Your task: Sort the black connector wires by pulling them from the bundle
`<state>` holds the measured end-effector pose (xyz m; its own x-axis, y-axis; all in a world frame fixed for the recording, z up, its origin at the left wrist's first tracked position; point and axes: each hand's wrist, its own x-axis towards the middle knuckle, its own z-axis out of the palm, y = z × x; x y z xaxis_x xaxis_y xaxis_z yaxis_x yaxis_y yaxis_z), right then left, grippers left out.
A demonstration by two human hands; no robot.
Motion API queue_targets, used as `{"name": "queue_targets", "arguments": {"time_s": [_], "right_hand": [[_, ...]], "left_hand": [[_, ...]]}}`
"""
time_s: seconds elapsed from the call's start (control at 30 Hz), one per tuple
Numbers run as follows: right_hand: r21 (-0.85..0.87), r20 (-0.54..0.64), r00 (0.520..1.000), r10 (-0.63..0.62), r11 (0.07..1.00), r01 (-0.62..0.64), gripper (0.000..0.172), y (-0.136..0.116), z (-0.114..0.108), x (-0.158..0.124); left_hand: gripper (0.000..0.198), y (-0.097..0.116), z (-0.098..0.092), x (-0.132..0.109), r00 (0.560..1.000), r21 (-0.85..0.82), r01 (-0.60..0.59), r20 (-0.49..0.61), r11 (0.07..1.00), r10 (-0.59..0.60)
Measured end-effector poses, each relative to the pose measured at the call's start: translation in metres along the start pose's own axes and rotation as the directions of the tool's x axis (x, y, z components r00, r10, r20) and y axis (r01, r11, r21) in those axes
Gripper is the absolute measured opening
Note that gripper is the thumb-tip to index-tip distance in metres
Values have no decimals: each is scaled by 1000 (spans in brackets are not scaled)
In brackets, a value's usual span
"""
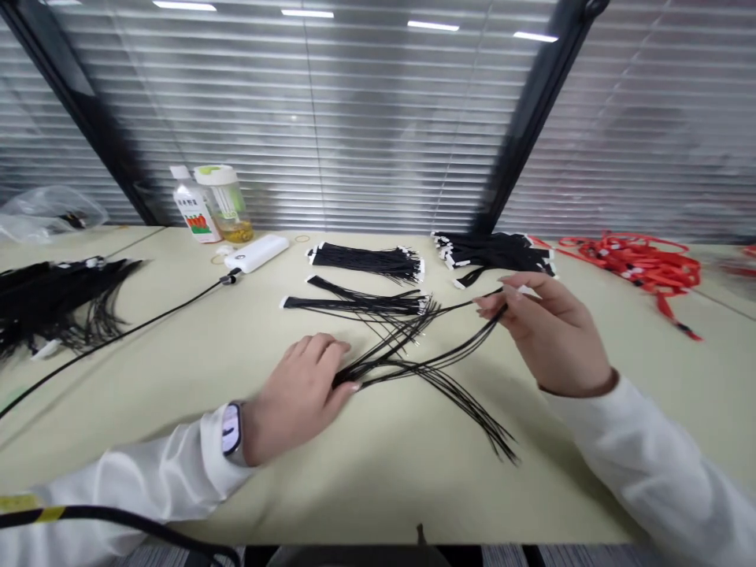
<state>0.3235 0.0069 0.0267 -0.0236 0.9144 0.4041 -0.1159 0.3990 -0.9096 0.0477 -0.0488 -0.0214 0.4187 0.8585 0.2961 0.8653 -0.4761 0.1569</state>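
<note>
Hiding wire (pixel 413 364) ends: left hand (pixel 298 394), right hand (pixel 546 331).

My left grip (pixel 298 390) is pressing one end of a loose bunch of thin black wires (pixel 407 358) flat against the bench (pixel 378 480), fingers curled over them. My right grip (pixel 546 327) is pinching the raised ends of a few strands above the bench, near a tidy black bundle (pixel 493 252). Red straps (pixel 641 264) are lying farther right.
</note>
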Motion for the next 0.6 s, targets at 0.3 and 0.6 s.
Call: {"name": "queue_targets", "arguments": {"time_s": [0.3,0.6], "right_hand": [[24,-135,956,259,966,-259,34,5,-7,10],[-714,7,998,65,699,-40,19,19,-37,7]], "left_hand": [[15,0,-11,7,959,-377,277,61,883,-275],[36,-9,-11,17,878,-657,422,124,624,-463]]}}
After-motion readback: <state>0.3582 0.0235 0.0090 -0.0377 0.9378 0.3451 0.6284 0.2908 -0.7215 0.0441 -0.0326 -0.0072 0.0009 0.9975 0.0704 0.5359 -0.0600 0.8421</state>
